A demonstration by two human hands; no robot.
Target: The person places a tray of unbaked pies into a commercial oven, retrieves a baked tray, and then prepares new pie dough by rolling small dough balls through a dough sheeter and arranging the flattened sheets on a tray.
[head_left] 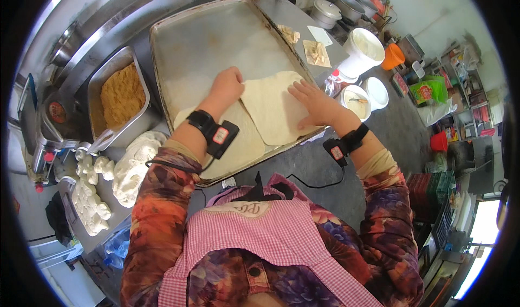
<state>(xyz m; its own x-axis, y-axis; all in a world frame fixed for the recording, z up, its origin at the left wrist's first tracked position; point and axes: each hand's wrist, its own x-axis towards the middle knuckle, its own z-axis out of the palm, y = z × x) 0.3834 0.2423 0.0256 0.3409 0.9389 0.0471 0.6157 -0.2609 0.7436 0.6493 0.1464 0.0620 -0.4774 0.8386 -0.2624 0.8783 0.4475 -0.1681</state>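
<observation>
A large metal baking tray [203, 41] with a worn brown rim lies in front of me. Two flat sheets of pale dough rest at its near end: the right dough sheet [271, 109] overlaps the edge of the left dough sheet [238, 139]. My left hand [227, 86] is closed, its fingers curled at the upper left corner of the right sheet and pinching it. Spread flat, my right hand [316, 102] presses on the right side of that same sheet, near the tray's rim. Both wrists carry a black strapped device.
Left of the tray stands a deep metal pan [96, 79] of brown crumbly filling [123, 95]. Nearer me lie a big dough lump [135, 163] and several smaller dough pieces [89, 201]. On the right are a white bucket [364, 50], a tub [355, 102] of pale paste and crumpled paper [317, 53].
</observation>
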